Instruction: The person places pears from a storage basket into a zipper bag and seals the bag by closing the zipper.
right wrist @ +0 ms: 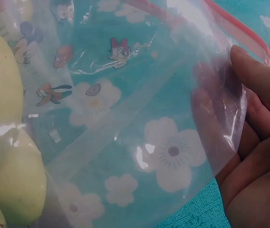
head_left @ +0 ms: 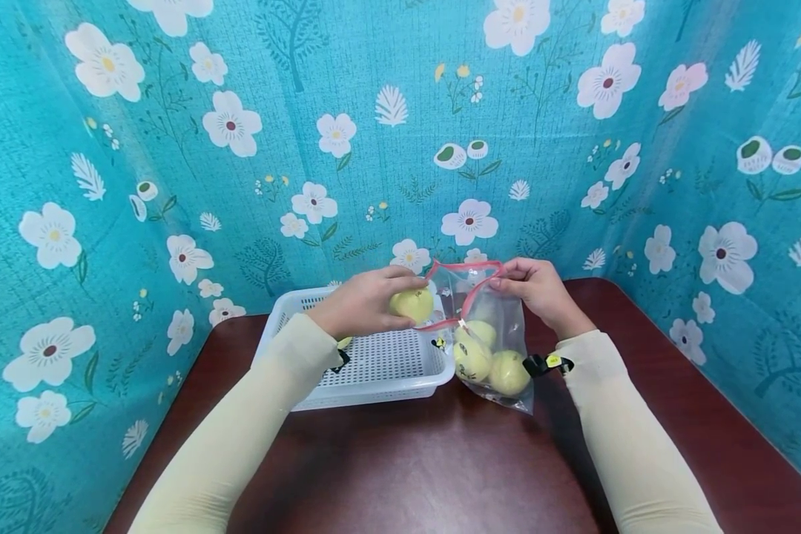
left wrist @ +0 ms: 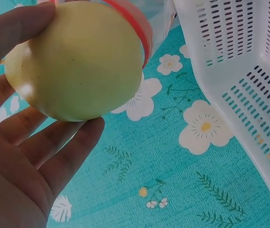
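In the head view my left hand (head_left: 371, 302) grips a round yellow-green fruit (head_left: 411, 305) at the mouth of a clear zip bag, above the right end of a white basket. Thumb and fingers curl round the same smooth, faintly speckled fruit (left wrist: 78, 61) in the left wrist view. My right hand (head_left: 537, 291) pinches the bag's red-edged rim between thumb and fingers, and the mouth gapes toward the left hand. The clear bag (head_left: 510, 322) stands on the table with similar fruits (head_left: 509, 373) in its bottom. Cartoon figures are printed on its film (right wrist: 120, 52).
The white perforated plastic basket (head_left: 374, 389) stands left of the bag, nearly touching it. Both are on a dark red-brown table (head_left: 400, 460). A blue floral cloth (head_left: 374, 148) hangs behind and at both sides. Each wrist carries a black strap.
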### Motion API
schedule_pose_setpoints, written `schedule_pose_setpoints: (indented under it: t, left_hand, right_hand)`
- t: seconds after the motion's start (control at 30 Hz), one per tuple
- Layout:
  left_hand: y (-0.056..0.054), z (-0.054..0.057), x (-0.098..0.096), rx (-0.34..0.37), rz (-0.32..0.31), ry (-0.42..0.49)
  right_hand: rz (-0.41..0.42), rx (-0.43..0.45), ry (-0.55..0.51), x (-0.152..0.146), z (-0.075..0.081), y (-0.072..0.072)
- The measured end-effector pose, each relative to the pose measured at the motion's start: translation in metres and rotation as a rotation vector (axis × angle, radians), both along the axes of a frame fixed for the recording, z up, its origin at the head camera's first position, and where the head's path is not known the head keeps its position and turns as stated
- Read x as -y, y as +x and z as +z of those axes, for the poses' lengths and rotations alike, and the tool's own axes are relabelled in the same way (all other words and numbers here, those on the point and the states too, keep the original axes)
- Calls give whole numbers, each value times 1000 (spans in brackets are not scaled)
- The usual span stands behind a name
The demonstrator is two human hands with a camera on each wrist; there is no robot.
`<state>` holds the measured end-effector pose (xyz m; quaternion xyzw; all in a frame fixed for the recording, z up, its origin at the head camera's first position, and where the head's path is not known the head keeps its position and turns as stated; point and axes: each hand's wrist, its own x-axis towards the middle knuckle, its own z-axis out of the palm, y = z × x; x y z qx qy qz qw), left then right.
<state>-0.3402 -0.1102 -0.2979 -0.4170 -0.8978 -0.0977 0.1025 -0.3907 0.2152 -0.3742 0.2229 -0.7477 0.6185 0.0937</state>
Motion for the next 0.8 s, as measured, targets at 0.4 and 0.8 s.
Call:
schedule_pose_setpoints:
  t: [0.4,0.8]
  left_hand:
    - [-3,-4,-17,-1,-52,-52]
    - [-8,-15,-30,41,-80,-43]
  right_hand:
    - [21,2,-17,-1,1,-1]
    - [45,19,-32,-3,0,1]
